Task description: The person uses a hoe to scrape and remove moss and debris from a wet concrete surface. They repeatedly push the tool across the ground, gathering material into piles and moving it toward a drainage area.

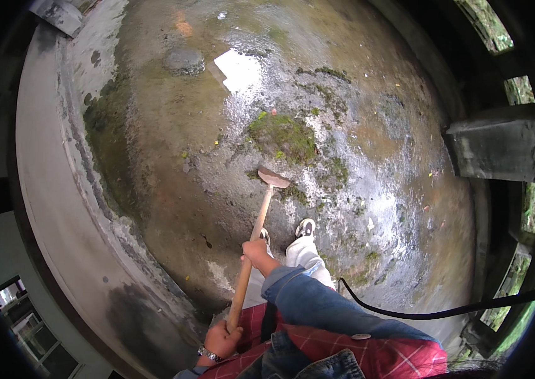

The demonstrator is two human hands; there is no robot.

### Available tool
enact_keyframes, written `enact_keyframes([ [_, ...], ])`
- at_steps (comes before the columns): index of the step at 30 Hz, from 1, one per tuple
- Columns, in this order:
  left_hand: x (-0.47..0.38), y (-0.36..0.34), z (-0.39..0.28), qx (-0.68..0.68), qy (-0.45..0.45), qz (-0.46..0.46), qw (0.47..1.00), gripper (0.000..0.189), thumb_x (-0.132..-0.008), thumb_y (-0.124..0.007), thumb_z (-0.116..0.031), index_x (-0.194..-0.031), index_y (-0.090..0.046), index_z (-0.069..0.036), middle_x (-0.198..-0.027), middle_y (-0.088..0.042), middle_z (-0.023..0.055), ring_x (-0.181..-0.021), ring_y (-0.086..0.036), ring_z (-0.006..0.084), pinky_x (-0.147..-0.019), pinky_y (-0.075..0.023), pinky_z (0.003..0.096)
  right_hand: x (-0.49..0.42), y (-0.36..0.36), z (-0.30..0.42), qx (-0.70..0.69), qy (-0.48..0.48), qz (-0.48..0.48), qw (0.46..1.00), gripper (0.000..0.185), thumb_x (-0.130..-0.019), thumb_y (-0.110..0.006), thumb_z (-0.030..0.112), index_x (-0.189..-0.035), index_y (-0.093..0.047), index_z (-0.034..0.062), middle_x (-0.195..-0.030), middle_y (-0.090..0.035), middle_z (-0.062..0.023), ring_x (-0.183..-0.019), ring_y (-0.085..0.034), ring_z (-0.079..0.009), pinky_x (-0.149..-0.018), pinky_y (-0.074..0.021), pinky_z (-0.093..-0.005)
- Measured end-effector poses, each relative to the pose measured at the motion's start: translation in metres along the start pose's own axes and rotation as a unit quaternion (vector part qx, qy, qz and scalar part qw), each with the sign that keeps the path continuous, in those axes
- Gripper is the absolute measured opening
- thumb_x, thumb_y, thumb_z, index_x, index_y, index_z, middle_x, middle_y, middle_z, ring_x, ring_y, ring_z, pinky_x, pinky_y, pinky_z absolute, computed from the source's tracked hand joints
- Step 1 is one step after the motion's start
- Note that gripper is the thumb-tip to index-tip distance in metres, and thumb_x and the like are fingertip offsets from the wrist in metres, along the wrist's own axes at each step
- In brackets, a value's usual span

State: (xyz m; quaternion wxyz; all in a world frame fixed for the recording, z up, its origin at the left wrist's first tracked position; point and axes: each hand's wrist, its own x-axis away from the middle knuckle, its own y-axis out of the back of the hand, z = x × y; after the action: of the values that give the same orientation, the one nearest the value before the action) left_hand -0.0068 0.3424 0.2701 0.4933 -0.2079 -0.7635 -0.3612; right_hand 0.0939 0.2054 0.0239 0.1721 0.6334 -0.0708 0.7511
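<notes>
A hoe with a long wooden handle [260, 215] slants away from my body across the wet concrete floor [168, 213]. My right hand [260, 256] is closed around the middle of the shaft. Near the butt end, close to my waist, my left hand [222, 338] grips the same shaft, a metal-banded watch [208, 353] on its wrist. The rusty hoe blade [273, 177] is at the near edge of a green moss mound [284, 138]; whether it touches the floor I cannot tell. Small moss tufts [295, 193] lie beside the blade.
My shoe [305, 228] stands just right of the handle. A low concrete ledge [54, 189] curves along the left. At right is a concrete block [499, 149] beside wall openings. A black cable [419, 314] runs out to the right. Light reflects off a wet patch [241, 71].
</notes>
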Motion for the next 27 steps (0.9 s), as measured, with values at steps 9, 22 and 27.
enact_keyframes([
  [9, -0.051, 0.014, 0.004, -0.004, -0.066, -0.059, 0.996, 0.034, -0.071, -0.067, -0.031, -0.078, -0.058, 0.001, -0.070, -0.059, 0.0241, -0.071, -0.059, 0.0413, -0.062, -0.0467, 0.0457, -0.032, 0.001, 0.030, -0.047, 0.006, -0.030, 0.998, 0.022, -0.076, -0.046, 0.005, -0.093, -0.046, -0.0094, -0.062, -0.053, -0.0186, -0.043, -0.055, -0.0287, -0.036, -0.0455, -0.0445],
  [22, 0.013, -0.004, 0.016, 0.049, -0.039, 0.012, 0.998, 0.047, -0.073, -0.065, -0.039, -0.096, -0.057, 0.001, -0.077, -0.062, 0.0226, -0.075, -0.060, 0.0394, -0.068, -0.0481, 0.0424, 0.021, -0.013, -0.001, 0.108, 0.054, 0.014, 0.993, 0.027, -0.073, -0.048, 0.004, -0.088, -0.052, -0.0186, -0.063, -0.058, -0.0207, -0.044, -0.060, -0.0286, -0.038, -0.0467, -0.0385],
  [27, -0.020, -0.014, -0.015, 0.168, -0.063, 0.037, 0.983, 0.040, -0.076, -0.065, -0.031, -0.093, -0.055, 0.003, -0.079, -0.062, 0.0196, -0.074, -0.061, 0.0311, -0.067, -0.0474, 0.0387, 0.004, 0.000, 0.059, 0.102, 0.138, 0.033, 0.985, 0.016, -0.074, -0.047, 0.002, -0.076, -0.049, -0.0136, -0.055, -0.054, -0.0179, -0.042, -0.058, -0.0275, -0.036, -0.0461, -0.0402],
])
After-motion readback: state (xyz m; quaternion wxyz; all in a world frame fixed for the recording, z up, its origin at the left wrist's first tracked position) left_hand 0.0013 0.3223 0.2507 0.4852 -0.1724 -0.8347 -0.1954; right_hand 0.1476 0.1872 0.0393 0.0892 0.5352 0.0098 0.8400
